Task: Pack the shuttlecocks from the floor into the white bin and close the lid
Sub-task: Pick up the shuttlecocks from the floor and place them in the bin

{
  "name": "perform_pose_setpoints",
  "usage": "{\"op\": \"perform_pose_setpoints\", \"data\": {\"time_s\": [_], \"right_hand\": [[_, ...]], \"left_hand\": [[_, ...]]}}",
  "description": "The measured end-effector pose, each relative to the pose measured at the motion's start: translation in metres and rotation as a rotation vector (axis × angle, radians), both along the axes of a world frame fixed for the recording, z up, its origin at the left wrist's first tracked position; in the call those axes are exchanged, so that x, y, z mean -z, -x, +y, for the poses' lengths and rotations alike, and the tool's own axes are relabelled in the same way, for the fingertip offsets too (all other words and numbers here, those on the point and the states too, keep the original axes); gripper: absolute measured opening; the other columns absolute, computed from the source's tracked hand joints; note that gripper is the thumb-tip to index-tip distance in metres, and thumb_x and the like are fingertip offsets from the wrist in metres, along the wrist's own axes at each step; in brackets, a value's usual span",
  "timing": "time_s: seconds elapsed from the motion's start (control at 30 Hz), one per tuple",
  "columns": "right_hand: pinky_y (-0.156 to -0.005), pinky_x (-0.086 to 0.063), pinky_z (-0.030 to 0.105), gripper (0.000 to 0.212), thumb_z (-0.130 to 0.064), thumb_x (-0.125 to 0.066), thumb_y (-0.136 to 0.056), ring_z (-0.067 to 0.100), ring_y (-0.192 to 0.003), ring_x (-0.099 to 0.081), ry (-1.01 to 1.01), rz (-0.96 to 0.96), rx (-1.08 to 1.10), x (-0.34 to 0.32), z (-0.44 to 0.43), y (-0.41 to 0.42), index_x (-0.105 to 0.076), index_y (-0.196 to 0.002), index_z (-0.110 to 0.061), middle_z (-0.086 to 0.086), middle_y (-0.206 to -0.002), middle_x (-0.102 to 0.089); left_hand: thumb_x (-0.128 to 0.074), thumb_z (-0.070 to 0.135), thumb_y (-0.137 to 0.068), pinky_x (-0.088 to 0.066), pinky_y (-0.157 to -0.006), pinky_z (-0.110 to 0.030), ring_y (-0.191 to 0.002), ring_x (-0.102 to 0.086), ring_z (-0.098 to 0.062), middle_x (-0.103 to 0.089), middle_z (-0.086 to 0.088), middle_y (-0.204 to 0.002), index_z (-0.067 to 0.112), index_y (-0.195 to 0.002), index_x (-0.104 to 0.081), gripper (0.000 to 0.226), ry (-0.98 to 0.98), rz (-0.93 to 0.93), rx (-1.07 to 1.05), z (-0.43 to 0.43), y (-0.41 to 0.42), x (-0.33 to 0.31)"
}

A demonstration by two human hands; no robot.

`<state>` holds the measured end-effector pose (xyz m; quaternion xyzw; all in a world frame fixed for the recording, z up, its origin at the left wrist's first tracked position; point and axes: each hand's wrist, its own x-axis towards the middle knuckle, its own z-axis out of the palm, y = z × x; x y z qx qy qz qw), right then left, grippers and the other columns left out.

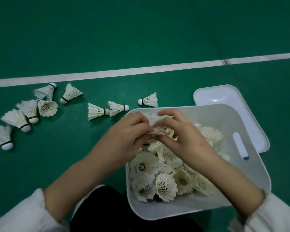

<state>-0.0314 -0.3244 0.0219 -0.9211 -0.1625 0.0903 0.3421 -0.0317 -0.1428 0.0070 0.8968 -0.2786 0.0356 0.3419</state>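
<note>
- Both hands meet over the far-left part of the white bin. Left hand and right hand each pinch the feathers of a shuttlecock in hand; it is blurred, so we cannot tell if it is one or several.
- A dark cork band peeks out under the left hand, near the bin's left rim.
- The bin is already well filled: packed shuttlecocks lie mostly skirt-up, heaped toward the right wall.
- Loose shuttlecocks remain on the green floor: a cluster at left, a pair just beside the bin's far-left corner, one alone nearer the lid.
- The lid lies flat on the floor behind the bin, partly tucked under its far-right corner.
- We judge the step to be seating this handful. Best done cork-down, nested into an open skirt, with light finger pressure so the feathers don't crush.
- We would fill the emptier far-left corner first and keep the heap below the rim, or the lid may not sit.
</note>
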Motion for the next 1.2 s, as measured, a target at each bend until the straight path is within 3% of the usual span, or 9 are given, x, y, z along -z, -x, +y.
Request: {"op": "perform_pose_setpoints", "data": {"time_s": [0.07,0.2,0.3,0.37,0.53,0.7,0.8,0.93,1.2], "right_hand": [[-0.071,-0.034,0.016,0.007,-0.025,-0.065,-0.084,0.002,-0.092,-0.05,0.017,-0.035,0.006,0.001,-0.003,0.002,-0.065,-0.091,-0.022,-0.017,-0.126,-0.043],[-0.069,-0.04,0.013,0.008,-0.027,-0.065,-0.084,0.004,-0.081,-0.051,0.086,-0.131,0.051,-0.012,-0.024,0.012,-0.066,-0.086,-0.019,-0.014,-0.109,-0.053],[-0.063,-0.045,0.025,0.012,-0.028,-0.065,-0.084,0.004,-0.07,-0.051,0.204,-0.163,0.126,-0.011,-0.042,0.019,-0.067,-0.087,-0.017,-0.01,-0.092,-0.06],[-0.059,-0.046,0.027,0.01,-0.028,-0.066,-0.083,0.011,-0.071,-0.055,0.334,-0.136,0.066,0.005,-0.042,0.029,-0.069,-0.085,-0.018,-0.007,-0.087,-0.062],[-0.045,-0.027,0.018,0.023,-0.013,-0.082,-0.06,0.013,-0.059,-0.058,0.645,-0.025,-0.105,0.052,-0.025,0.042,-0.069,-0.076,-0.024,-0.007,-0.076,-0.062],[-0.067,-0.046,0.025,0.039,-0.025,-0.054,-0.09,0.014,-0.101,-0.056,0.617,0.128,-0.119,0.023,-0.022,0.029,-0.046,-0.128,-0.031,-0.009,-0.129,-0.042],[-0.076,-0.049,0.027,0.032,-0.036,-0.048,-0.092,0.009,-0.101,-0.056,0.572,0.05,-0.128,-0.018,-0.005,0.019,-0.049,-0.123,-0.032,-0.014,-0.124,-0.049],[-0.081,-0.043,0.028,0.021,-0.028,-0.047,-0.092,0.013,-0.1,-0.053,0.383,-0.043,-0.224,-0.039,0.045,-0.003,-0.059,-0.109,-0.024,-0.008,-0.106,-0.058],[-0.089,-0.046,0.041,0.025,-0.017,-0.044,-0.091,0.032,-0.108,-0.051,0.537,0.02,-0.353,0.027,0.158,-0.093,-0.06,-0.109,-0.009,0.01,-0.113,-0.053]], "left_hand": [[-0.053,0.026,-0.086,-0.042,-0.073,-0.02,-0.086,-0.051,-0.009,-0.056,0.0,-0.092,0.009,-0.088,-0.066,0.021,0.034,-0.013,0.012,0.0,0.0,-0.001],[-0.051,0.039,-0.087,-0.04,-0.09,-0.013,-0.102,-0.047,0.001,-0.044,0.013,-0.117,0.024,-0.118,-0.053,0.035,0.094,0.037,-0.104,0.007,0.006,-0.007],[-0.048,0.041,-0.088,-0.045,-0.081,-0.021,-0.093,-0.052,0.0,-0.044,0.014,-0.107,0.026,-0.115,-0.048,0.031,0.095,0.149,-0.351,0.02,0.002,-0.003],[-0.047,0.039,-0.088,-0.047,-0.076,-0.031,-0.088,-0.054,-0.011,-0.051,0.008,-0.097,0.022,-0.108,-0.05,0.026,-0.092,0.226,-0.404,0.028,-0.001,0.009],[-0.051,0.034,-0.09,-0.046,-0.073,-0.035,-0.08,-0.054,-0.015,-0.054,0.007,-0.089,0.02,-0.106,-0.048,0.021,-0.142,0.307,-0.423,0.027,0.003,0.027],[-0.048,0.037,-0.091,-0.046,-0.074,-0.033,-0.082,-0.053,-0.012,-0.054,0.008,-0.091,0.022,-0.107,-0.049,0.022,-0.109,0.296,-0.362,0.037,0.002,0.031],[-0.047,0.032,-0.093,-0.046,-0.075,-0.034,-0.083,-0.054,-0.015,-0.057,0.005,-0.095,0.02,-0.106,-0.054,0.019,-0.112,0.279,-0.36,0.049,0.0,0.039],[-0.053,0.025,-0.09,-0.047,-0.076,-0.033,-0.083,-0.056,-0.018,-0.061,0.0,-0.093,0.015,-0.104,-0.057,0.018,-0.148,0.369,-0.479,0.087,-0.008,0.067],[-0.061,0.027,-0.086,-0.044,-0.079,-0.033,-0.088,-0.057,-0.024,-0.061,-0.01,-0.103,0.007,-0.11,-0.056,0.032,-0.12,0.495,-0.711,0.153,-0.049,0.115]]}}
